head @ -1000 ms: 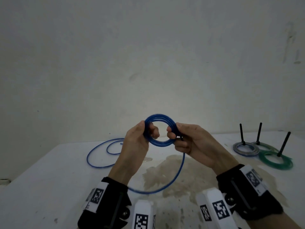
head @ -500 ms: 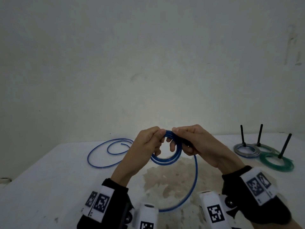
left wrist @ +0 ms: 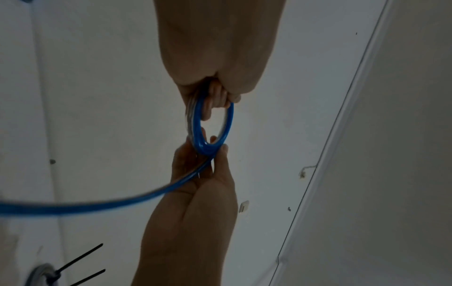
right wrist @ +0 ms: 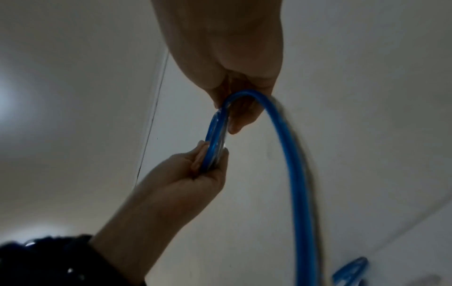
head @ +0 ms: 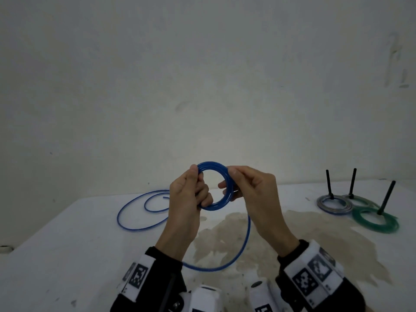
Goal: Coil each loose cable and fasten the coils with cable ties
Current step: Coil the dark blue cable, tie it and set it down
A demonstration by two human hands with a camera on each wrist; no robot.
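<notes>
Since half a second ago both hands have lifted, standing the blue coil [head: 215, 186] upright at frame centre. Left hand [head: 188, 199] pinches its left side, right hand [head: 252, 190] its right. A slackened pinch could spring the turns loose; the trailing cable [head: 236, 251] may snag. Fingertips behind the coil are hidden, and the blue tail's end is hard to trace.

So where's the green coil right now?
In the head view the green coil lies on the white table at the far right, beside a grey coil, well away from both hands; a black cable tie sticks up from it.
</notes>
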